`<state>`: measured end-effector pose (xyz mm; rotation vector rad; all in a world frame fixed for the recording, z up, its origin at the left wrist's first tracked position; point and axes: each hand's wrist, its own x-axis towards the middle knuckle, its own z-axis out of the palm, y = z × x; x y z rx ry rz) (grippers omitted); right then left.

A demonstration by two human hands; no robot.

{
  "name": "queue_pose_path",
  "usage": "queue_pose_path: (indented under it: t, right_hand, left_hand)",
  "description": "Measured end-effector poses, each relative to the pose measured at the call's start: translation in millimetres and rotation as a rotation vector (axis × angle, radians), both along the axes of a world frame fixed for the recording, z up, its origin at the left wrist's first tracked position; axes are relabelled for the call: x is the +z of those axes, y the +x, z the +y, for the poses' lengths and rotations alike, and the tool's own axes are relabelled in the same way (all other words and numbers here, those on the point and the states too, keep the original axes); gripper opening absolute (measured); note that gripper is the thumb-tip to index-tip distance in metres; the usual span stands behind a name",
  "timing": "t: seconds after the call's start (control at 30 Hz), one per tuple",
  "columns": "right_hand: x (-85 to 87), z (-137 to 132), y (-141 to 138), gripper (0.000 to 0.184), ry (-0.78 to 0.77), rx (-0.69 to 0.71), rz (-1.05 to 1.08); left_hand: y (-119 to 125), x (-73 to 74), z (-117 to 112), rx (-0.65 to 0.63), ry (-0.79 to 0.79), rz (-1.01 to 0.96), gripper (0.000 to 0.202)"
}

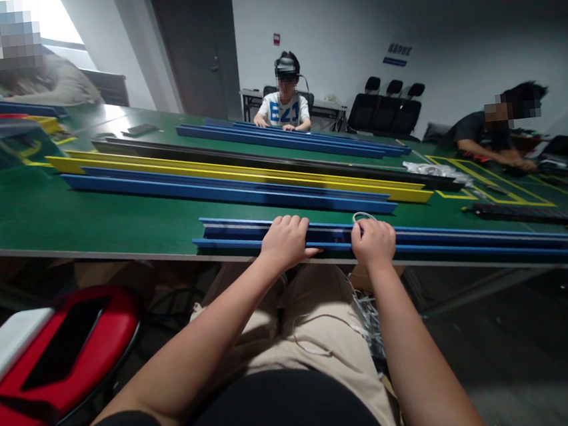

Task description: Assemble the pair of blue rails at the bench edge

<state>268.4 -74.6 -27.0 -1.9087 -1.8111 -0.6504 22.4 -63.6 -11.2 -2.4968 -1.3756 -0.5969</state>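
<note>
A long blue U-shaped channel (448, 249) lies along the near edge of the green table, its open side up, with a pale strip running along its inner far wall. My left hand (285, 241) is closed over the channel left of its middle, fingers across the far wall and thumb by the near lip. A little to the right, my right hand (374, 241) makes a fist at the channel. A thin white strip (364, 215) loops out of that fist. Part of the channel is hidden behind both hands.
Beyond lie another blue channel (226, 190), a yellow channel (240, 174) and a black channel (259, 158). Clear plastic wrapping (433, 172) sits right of them. A red stool (100, 338) stands at left. Three other people work around the green table (17, 212).
</note>
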Motion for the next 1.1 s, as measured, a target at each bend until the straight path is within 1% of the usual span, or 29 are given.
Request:
queue_pose_path:
  t: [0.17,0.4,0.53,0.9,1.1]
  right_hand:
    - [0.4,3.3,1.9,0.037,-0.001,0.0,-0.017]
    - [-1.7,6.5,4.3,0.037,-0.002,0.011,-0.018]
    - [-3.1,5.8,4.8,0.036,0.021,0.021,-0.012]
    - [-2.4,6.4,4.8,0.035,0.02,0.026,-0.02]
    - [-4.0,4.4,6.0,0.033,0.034,0.041,-0.012]
  left_hand:
    - [-2.8,-0.2,3.0,-0.03,-0.001,0.007,0.067]
    - [-11.5,-1.1,4.6,-0.11,0.016,0.032,0.066]
    - [-11.4,-1.7,2.9,-0.105,0.013,0.027,0.065]
    - [-9.3,-0.9,2.4,-0.088,0.038,0.041,0.064]
    - [-8.7,-2.8,0.9,-0.082,0.056,0.029,0.066]
